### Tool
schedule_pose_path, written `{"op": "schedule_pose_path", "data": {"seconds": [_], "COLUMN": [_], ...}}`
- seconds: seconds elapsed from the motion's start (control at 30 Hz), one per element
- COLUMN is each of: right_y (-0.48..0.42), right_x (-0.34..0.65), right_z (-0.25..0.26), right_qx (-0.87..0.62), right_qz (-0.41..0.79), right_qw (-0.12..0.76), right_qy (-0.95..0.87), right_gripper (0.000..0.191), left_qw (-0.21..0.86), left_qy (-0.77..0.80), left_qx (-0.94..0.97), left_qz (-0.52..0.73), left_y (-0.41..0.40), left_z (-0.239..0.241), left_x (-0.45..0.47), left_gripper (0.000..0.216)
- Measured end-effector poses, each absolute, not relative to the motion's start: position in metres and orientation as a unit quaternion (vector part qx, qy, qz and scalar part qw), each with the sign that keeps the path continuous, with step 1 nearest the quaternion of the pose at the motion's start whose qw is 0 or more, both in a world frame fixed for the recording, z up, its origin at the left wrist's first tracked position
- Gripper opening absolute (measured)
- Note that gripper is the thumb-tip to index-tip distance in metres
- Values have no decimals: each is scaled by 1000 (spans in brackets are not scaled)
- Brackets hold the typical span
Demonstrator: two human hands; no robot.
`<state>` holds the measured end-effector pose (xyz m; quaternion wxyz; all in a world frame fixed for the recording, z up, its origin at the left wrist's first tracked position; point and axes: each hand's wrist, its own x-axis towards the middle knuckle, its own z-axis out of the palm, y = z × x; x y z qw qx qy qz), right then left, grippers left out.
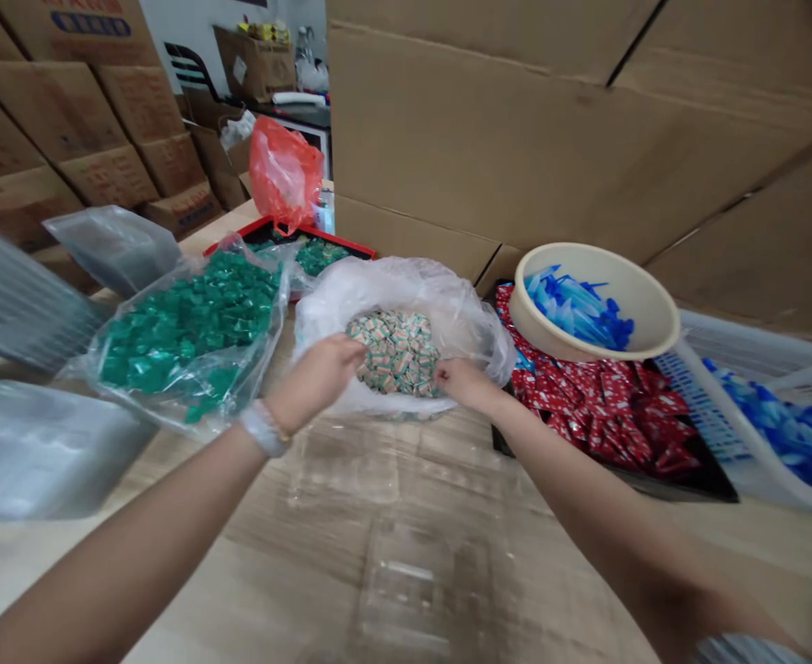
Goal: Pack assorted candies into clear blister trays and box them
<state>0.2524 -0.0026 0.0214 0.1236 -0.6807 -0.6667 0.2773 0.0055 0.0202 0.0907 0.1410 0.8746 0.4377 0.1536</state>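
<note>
A white plastic bag (336,290) stands open on the table, full of small packets (395,352) striped in orange, white and green. At its left edge is my left hand (329,367), fingers closed at the packets; what they hold is hidden. My right hand (466,380) is pinched over the right edge of the packets, and whatever is between its fingertips is too small to name. Nearer to me, clear plastic trays (412,581) lie on the wood-grain table, blurred.
Left is a clear bag of green wrapped pieces (184,323), with stacked clear containers (25,295) beside it. Behind stands a red plastic bag (285,175). On the right are red packets (606,415), a cream basin (595,346) of blue pieces and a white basket (710,406). Cardboard boxes (516,138) wall the back.
</note>
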Motion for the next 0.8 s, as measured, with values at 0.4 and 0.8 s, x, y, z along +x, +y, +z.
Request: {"op": "schedule_pose_path", "data": {"seconds": [0.4, 0.8], "right_y": [3, 20], "right_x": [237, 244], "right_z": [4, 12], "right_qx": [-623, -576], "right_qz": [231, 228], "right_qw": [218, 107], "right_qy": [-714, -778], "right_gripper": [19, 10], "left_qw": [199, 181], "left_qy": [525, 514], "left_qx": [827, 836], "left_qz": [20, 67], "left_y": [19, 14], "left_z": [42, 33], "left_x": [77, 82], "left_gripper": [20, 16]}}
